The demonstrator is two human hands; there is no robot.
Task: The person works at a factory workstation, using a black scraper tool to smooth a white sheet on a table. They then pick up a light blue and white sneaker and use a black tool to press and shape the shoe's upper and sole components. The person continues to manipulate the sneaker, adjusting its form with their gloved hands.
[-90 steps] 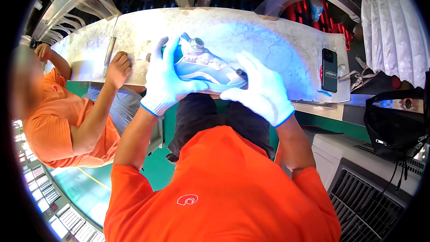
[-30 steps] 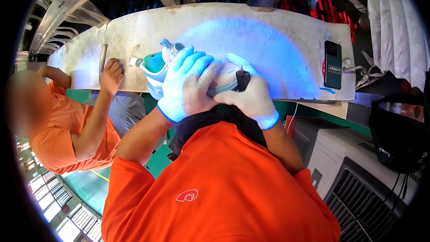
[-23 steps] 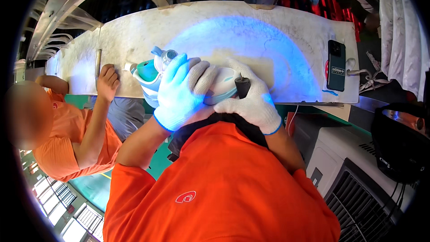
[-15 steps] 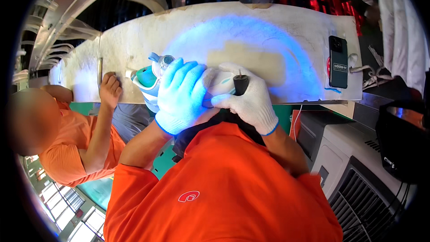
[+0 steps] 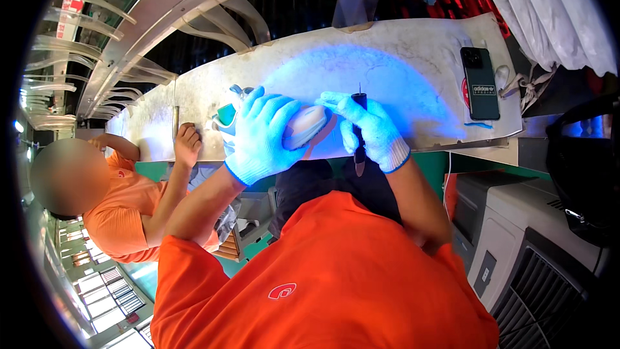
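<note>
A pale sneaker (image 5: 306, 120) with blue and green parts is tilted above the near edge of the bench, its toe pointing right. My gloved left hand (image 5: 266, 134) wraps over its middle and hides much of the upper. Just right of the toe, my gloved right hand (image 5: 378, 130) grips a black-handled tool (image 5: 360, 99). A thin needle-like spike stands up from the tool's top, and a flat blade sticks out below the hand. Its index finger reaches toward the toe; I cannot tell if it touches. Blue light falls on both gloves.
The pale, stained bench (image 5: 387, 45) carries a dark phone (image 5: 480, 84) at its right end. At the left a co-worker in an orange shirt (image 5: 116, 220) rests a hand (image 5: 188, 145) at the bench edge. A grey vented machine (image 5: 516, 232) stands at lower right; white cloth (image 5: 549, 13) hangs at upper right.
The sneaker has been turned so its toe shows more to the right. My right hand has come off it to the right, and the tool's spike and blade now show. The whole view has shifted.
</note>
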